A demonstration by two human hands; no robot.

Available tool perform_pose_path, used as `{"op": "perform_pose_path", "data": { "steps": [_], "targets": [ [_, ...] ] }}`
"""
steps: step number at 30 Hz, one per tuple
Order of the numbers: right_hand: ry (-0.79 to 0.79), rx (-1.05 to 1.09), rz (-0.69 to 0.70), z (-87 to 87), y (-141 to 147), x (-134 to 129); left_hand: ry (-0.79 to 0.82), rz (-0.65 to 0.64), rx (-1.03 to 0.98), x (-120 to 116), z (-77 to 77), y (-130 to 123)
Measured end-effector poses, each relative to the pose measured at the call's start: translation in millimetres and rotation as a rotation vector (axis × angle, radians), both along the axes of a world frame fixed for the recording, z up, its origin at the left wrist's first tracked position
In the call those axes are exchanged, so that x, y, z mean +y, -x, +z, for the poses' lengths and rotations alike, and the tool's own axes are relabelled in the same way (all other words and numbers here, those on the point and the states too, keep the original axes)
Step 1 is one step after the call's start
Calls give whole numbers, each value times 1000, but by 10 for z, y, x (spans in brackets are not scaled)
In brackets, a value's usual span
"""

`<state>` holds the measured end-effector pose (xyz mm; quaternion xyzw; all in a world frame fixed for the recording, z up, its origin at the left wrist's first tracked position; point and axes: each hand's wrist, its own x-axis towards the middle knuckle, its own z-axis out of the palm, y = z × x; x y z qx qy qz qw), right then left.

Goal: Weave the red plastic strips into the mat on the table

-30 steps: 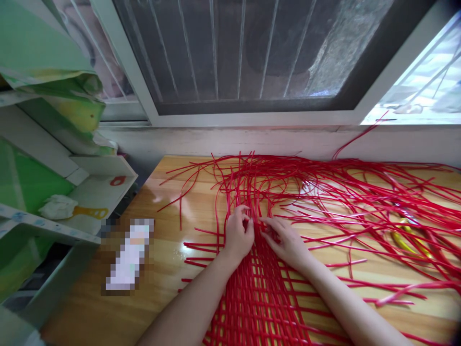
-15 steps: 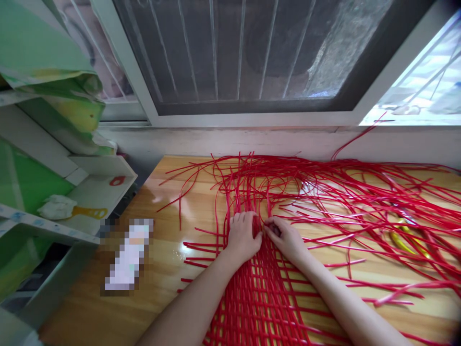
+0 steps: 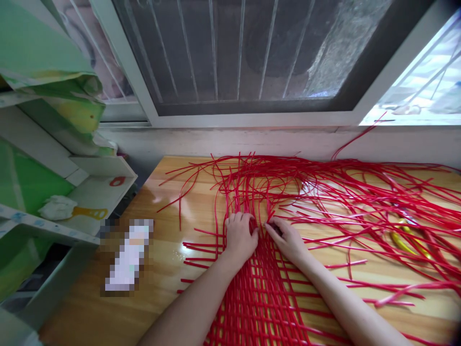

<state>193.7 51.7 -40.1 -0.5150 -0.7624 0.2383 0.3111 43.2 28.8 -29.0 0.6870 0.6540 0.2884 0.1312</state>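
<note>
A woven mat of red plastic strips (image 3: 259,302) lies on the wooden table (image 3: 162,269), its loose red strands (image 3: 324,192) fanning out toward the window. My left hand (image 3: 240,238) rests on the mat's far edge with fingers curled down over the strands. Beside it, my right hand (image 3: 288,240) pinches a red strand at the same edge. The two hands almost touch.
A green and white shelf unit (image 3: 43,158) stands at the left, with a crumpled tissue (image 3: 56,207) on one shelf. A blurred white item (image 3: 127,257) lies on the table's left side. A yellow tool (image 3: 406,238) lies under the strands at right. A window (image 3: 252,57) runs behind.
My left hand's fingers have curled down flat onto the weave's edge. My right hand has closed in toward it, pinching a strand.
</note>
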Motion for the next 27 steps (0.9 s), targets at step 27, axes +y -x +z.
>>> {"op": "perform_pose_path", "data": {
  "steps": [27],
  "targets": [
    [49, -106, 70, 6, 0, 35, -105, -211, -314, -38, 70, 74]
  ]
}}
